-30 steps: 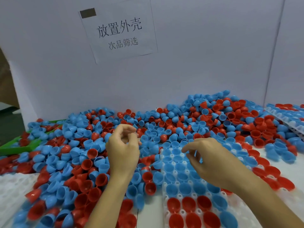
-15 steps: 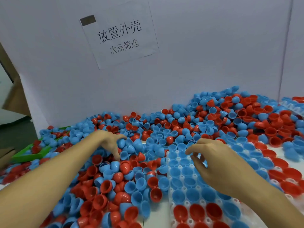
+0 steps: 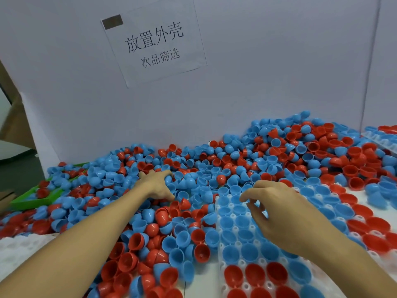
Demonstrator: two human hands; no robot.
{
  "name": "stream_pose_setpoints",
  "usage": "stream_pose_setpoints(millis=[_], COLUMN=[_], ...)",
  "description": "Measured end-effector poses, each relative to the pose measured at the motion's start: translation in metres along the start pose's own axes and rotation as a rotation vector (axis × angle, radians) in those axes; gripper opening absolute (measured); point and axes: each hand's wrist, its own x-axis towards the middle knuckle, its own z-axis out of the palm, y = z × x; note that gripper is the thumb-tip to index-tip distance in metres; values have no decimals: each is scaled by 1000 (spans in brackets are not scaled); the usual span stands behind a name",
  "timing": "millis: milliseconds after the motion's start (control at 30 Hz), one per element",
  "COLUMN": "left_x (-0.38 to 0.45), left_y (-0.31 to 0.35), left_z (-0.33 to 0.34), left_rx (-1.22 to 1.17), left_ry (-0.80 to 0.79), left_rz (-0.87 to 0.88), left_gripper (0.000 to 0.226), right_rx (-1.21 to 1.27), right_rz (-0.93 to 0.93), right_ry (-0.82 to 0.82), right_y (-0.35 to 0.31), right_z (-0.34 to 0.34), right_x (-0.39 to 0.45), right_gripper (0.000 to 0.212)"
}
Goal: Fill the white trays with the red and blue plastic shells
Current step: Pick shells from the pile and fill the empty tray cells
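Since a second ago: left hand [image 3: 156, 186] reaches from chest height into loose shell pile [image 3: 193, 168], fingers spread among blue shells. Right hand [image 3: 277, 209] hovers over white tray [image 3: 236, 229], fingers curled; contents cannot tell. Green bin [image 3: 32, 196] beyond left forearm. Risk: raking fingers push loose shells onto filled cups.

A loose heap of red and blue plastic shells [image 3: 214, 168] spreads across the middle of the frame, piled highest at upper right. At lower right, a white tray [image 3: 235, 229] holds blue shells open side up, with red ones in its nearest rows.
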Motion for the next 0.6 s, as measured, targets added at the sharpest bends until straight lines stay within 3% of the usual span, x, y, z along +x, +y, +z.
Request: stream_pose_setpoints(millis=[267,600], left_x=[3,-3], left_y=[-1,-18], left_z=[11,-16], left_rx=[-225,-1262], left_ry=[217,497], left_rz=[-89,-90], left_gripper=[72,41], right_rx=[-28,-28], right_rz=[-7,-1], right_ry=[-4,11], right_y=[-1,-1], right_z=[-1,-3], right_x=[-2,-2], right_gripper=[29,29])
